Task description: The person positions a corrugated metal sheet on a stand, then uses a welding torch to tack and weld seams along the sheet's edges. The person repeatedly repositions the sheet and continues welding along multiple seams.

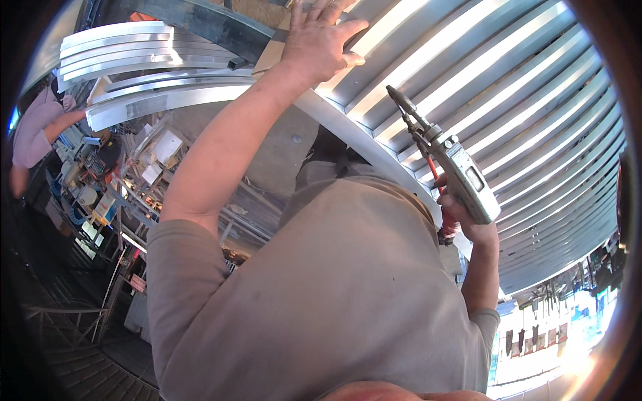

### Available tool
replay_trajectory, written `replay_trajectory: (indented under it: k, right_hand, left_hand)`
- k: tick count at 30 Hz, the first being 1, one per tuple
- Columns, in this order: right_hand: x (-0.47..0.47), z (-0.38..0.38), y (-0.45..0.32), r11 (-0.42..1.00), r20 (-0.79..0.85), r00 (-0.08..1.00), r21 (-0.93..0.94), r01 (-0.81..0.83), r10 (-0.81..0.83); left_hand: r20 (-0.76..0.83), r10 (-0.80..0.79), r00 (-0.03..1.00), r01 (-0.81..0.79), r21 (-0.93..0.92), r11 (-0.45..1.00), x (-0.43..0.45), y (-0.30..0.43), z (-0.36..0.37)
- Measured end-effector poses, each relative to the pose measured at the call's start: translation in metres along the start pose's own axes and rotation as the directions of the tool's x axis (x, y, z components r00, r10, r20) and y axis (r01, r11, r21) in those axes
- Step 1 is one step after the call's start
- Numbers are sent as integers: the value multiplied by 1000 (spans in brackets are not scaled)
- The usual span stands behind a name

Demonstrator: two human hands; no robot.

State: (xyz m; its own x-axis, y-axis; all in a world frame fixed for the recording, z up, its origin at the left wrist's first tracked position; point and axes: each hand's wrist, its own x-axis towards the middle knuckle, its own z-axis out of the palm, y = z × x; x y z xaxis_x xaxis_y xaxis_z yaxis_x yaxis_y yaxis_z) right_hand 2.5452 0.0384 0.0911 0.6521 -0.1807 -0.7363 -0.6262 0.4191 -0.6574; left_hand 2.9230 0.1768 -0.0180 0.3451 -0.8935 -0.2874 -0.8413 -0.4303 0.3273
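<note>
My left hand (321, 45) lies with fingers spread near the edge of a row of shiny metal slats (451, 95), over a piece of brown cardboard (271, 52). My right hand (464, 210) is closed around a pistol-shaped metal tool (464, 175) with a long, narrow nozzle. The nozzle points up and left over the slats, and whether it touches them cannot be told. Below my right hand hangs a red-wrapped grip or hose (448, 225). A flat metal rail (351, 128) runs along the near ends of the slats, in front of my body.
More metal strips (150, 108) extend to the left, beside a stack of ribbed metal profiles (115, 50). A dark metal beam (215, 25) crosses the top. Another person (37, 125) is at the far left, near a cluttered area with racks. Tools hang at the lower right.
</note>
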Motion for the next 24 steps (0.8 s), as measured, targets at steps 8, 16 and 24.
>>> replay_trajectory:
  k: [8,16,24]
  right_hand:
    - [5,0,-2,994,7,998,-91,60,-59]
    - [7,2,-8,997,7,998,-42,63,-63]
    - [6,10,-12,999,-11,999,-5,48,-48]
  left_hand:
    - [99,46,994,-44,-17,999,-3,-7,-3]
    - [136,37,990,-36,-8,999,-3,-4,-8]
    - [125,50,991,-47,-23,999,-2,-6,-8]
